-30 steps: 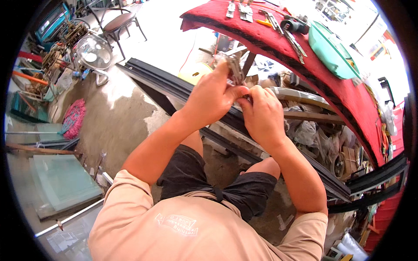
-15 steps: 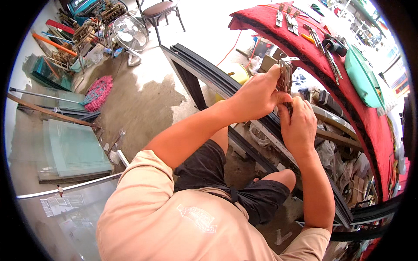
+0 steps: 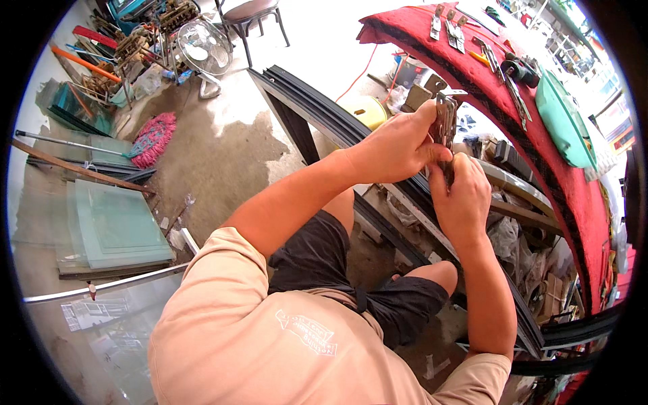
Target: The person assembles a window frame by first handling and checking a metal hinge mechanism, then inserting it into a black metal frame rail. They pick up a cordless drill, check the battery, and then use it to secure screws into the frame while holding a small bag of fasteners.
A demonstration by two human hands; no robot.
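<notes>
Both hands meet over a long dark window frame that slants from upper left to lower right in front of me. My left hand is closed round a narrow metal hinge of stacked arms and plates, thumb pressed on its lower part. Just below, my right hand pinches the lower end of the same hinge with thumb and fingers. The hinge stands nearly upright, and a short plate juts to the right at its top. My fingers hide its lower end.
At the right, a red-covered bench carries several metal hinges, a dark power tool and a green case. Glass sheets, a pink mop and a fan stand left; a chair is behind the frame.
Both hands keep their grip on the hinge. Its plate at the top juts out less to the right than before. The arms have barely moved.
</notes>
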